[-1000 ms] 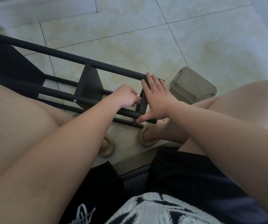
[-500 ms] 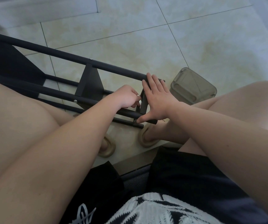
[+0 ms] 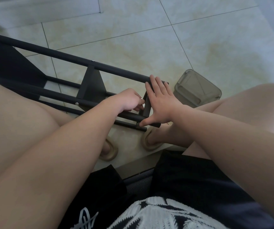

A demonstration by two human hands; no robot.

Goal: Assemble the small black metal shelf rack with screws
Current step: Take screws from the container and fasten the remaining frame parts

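Barely anything has shifted over the last second, which says something in itself. The black rack (image 3: 90, 66) lies on its side on the tiled floor (image 3: 149, 38) between the person's knees, long tubes running from far left toward near right. The right hand (image 3: 161, 104) stays spread flat against the outside of the end panel (image 3: 147, 108), fingers straight and reaching the far tube, thumb (image 3: 145, 123) braced on the end of the near tube (image 3: 128, 115). The left hand (image 3: 129, 100) keeps its place just inside that panel with its fingers bunched together. Only they have moved — a slight curl and dip. They seem to pinch a screw, though it is too small and too hidden to make out. I read this as finger-tightening at the right-hand end joint, with the flat palm holding the panel square. Two screw heads (image 3: 93, 60) already show further left at the middle plate (image 3: 91, 86), so the work looks to have reached this end. A clear plastic box (image 3: 197, 90) sits on the floor just right of the rack — what it holds cannot be told.
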